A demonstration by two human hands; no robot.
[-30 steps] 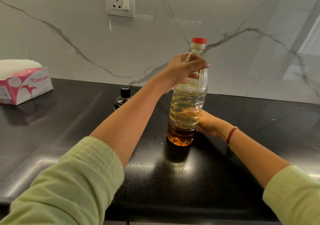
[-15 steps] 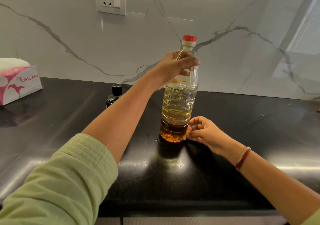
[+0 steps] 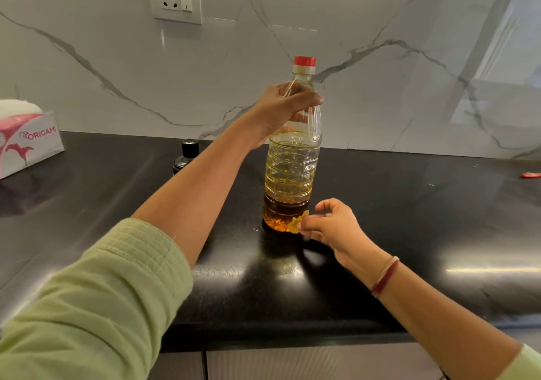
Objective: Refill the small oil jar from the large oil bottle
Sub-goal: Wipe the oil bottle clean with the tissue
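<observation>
- The large oil bottle (image 3: 289, 174) stands upright at the centre of the frame on the black counter (image 3: 409, 204), with its red cap (image 3: 304, 61) on.
- Clear yellow oil fills it to just below the shoulder, darker amber towards the base.
- The left hand (image 3: 281, 110) has its fingers wrapped round the bottle's shoulder, under the neck.
- The right hand (image 3: 330, 224) is half curled at the bottle's foot, thumb tip at a small yellow scrap (image 3: 297, 223); whether it pinches the scrap cannot be told.
- The small oil jar (image 3: 187, 154), black-capped, stands left of centre behind the left forearm, its contents hidden.
- A tissue box (image 3: 29, 145) sits at the left edge.
</observation>
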